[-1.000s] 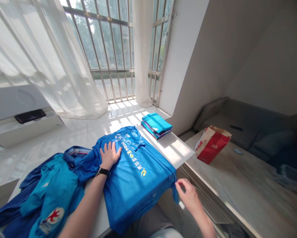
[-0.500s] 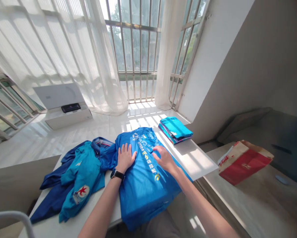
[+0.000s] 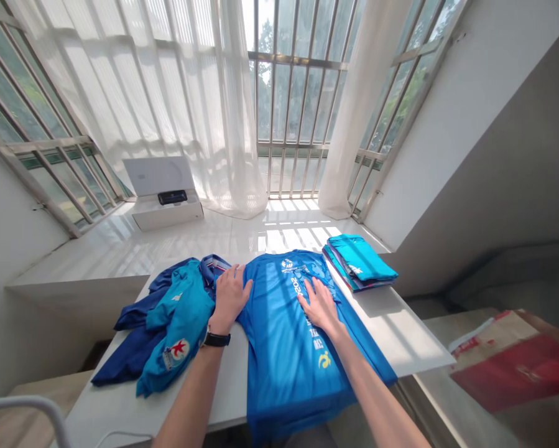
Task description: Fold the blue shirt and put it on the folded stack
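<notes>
A bright blue shirt (image 3: 283, 348) with white and yellow print lies spread on the white table (image 3: 400, 339), its lower part hanging over the near edge. My left hand (image 3: 230, 295) rests flat on the shirt's left edge, fingers stretched out, a black watch on the wrist. On the printed middle of the shirt, my right hand (image 3: 319, 305) lies flat with fingers spread. Neither hand holds anything.
A heap of loose blue and teal garments (image 3: 167, 323) lies left of the shirt. A stack of folded teal shirts (image 3: 360, 261) sits at the table's far right. An open white box (image 3: 165, 199) stands by the barred window. A red paper bag (image 3: 512, 370) lies on the lower surface at right.
My right hand let go of the shirt's lower right corner and came up to lie flat on its middle. The left hand slid to the shirt's left edge. The view swung left.
</notes>
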The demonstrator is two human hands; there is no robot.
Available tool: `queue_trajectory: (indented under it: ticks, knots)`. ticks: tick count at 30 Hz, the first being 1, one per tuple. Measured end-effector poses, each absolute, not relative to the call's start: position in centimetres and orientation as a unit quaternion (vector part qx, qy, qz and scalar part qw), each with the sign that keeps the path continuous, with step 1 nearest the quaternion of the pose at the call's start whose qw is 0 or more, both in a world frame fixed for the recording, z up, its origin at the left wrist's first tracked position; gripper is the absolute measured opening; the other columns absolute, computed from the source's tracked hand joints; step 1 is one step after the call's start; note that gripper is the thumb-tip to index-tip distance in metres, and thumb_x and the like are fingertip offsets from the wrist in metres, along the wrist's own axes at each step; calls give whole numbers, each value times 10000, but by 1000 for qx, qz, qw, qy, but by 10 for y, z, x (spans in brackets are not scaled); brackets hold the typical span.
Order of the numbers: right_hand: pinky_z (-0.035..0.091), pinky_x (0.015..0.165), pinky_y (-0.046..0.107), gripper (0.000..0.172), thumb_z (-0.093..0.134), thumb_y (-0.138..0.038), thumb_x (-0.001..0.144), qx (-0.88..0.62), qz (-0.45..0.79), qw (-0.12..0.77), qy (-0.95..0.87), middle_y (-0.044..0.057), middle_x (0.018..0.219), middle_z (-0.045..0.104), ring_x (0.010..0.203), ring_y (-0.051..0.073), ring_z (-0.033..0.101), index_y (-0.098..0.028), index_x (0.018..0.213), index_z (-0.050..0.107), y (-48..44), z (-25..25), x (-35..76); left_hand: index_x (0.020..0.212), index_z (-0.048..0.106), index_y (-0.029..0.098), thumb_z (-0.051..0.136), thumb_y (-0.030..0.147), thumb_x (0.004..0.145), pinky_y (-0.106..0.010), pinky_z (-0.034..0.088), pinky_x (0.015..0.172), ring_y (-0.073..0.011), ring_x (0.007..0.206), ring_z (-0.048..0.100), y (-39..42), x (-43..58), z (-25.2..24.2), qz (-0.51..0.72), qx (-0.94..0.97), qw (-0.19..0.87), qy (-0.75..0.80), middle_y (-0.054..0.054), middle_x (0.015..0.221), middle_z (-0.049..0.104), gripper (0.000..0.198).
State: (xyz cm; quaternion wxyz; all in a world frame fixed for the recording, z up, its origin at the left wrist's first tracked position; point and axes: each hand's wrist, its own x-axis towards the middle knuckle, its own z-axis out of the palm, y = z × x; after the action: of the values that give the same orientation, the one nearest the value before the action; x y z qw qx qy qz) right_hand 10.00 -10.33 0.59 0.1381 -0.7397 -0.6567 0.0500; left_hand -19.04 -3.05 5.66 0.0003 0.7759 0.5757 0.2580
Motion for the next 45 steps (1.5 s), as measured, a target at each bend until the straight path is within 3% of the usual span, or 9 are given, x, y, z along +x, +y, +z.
queue_trajectory:
  ticks: [4, 9, 14, 22, 27, 30, 36, 41, 45]
  knots:
    - [213, 1241, 505, 673, 399, -541, 1013, -747, 47, 137, -649, 159, 1665, 330, 1541, 352, 272, -143, 1554, 439, -98, 4, 105, 1056, 711, 206, 684, 402, 818, -529, 469, 964, -426, 1149, 612, 0, -240, 88, 105, 763, 44, 636, -185, 1123, 717, 308]
    - [224, 1240, 488, 651, 399, -538, 1013, -745, 57, 146, -649, 143, 1653, 359, 1537, 324, 284, -162, 1541, 454, -98, 4, 106, 737, 680, 227, 771, 341, 669, -448, 491, 890, -397, 1057, 658, 17, -249, 97, 95, 775, 103, 616, -120, 919, 750, 161]
    - [231, 1228, 475, 596, 467, -514, 997, -739, 65, 209, -637, 151, 1620, 413, 1512, 336, 332, -168, 1478, 528, -101, 4, 104, 776, 626, 231, 577, 354, 856, -319, 501, 759, -247, 838, 687, 15, -249, 106, 149, 781, 181, 579, -44, 804, 711, 154]
    - [248, 1217, 533, 509, 504, -464, 962, -689, 67, 354, -628, 136, 1562, 461, 1493, 350, 323, -180, 1372, 609, -106, 12, 104, 947, 491, 242, 424, 404, 1002, -249, 490, 523, -148, 564, 581, 6, -255, 111, 243, 702, 321, 587, 61, 669, 523, 184]
    - [432, 1133, 528, 283, 484, -380, 970, -592, 109, 461, -652, 100, 1270, 659, 1268, 290, 572, -256, 1078, 715, -114, 29, 70, 956, 484, 234, 517, 408, 1008, -226, 442, 420, -130, 425, 545, 2, -246, 112, 266, 659, 405, 576, 89, 600, 474, 185]
    - [536, 1040, 438, 221, 559, -381, 945, -546, 170, 485, -661, 52, 1204, 694, 1160, 237, 646, -333, 1125, 679, -114, 32, 31, 1076, 508, 229, 568, 463, 1002, -220, 508, 499, -129, 518, 635, -1, -222, 111, 296, 637, 447, 553, 60, 687, 575, 253]
    - [626, 792, 432, 546, 614, -427, 871, -577, 332, 482, -570, 159, 1279, 675, 1056, 281, 710, -250, 1382, 538, -94, 10, 4, 1453, 409, 230, 534, 564, 1016, -417, 602, 903, -222, 984, 745, -1, -176, 89, 329, 633, 606, 352, -150, 1187, 713, 564]
    - [615, 641, 374, 599, 568, -442, 868, -612, 377, 456, -525, 134, 1110, 719, 821, 241, 739, -220, 1421, 515, -83, -5, 19, 1331, 546, 185, 508, 486, 1025, -450, 584, 942, -246, 1033, 724, 14, -185, 62, 295, 727, 445, 432, -141, 1163, 717, 431]
    - [615, 657, 360, 391, 613, -427, 845, -602, 386, 441, -542, 94, 1016, 738, 756, 212, 721, -229, 1173, 691, -81, -2, 20, 1182, 661, 191, 574, 301, 960, -451, 482, 1090, -280, 1189, 646, 27, -183, 53, 230, 788, 328, 468, -122, 1224, 700, 263]
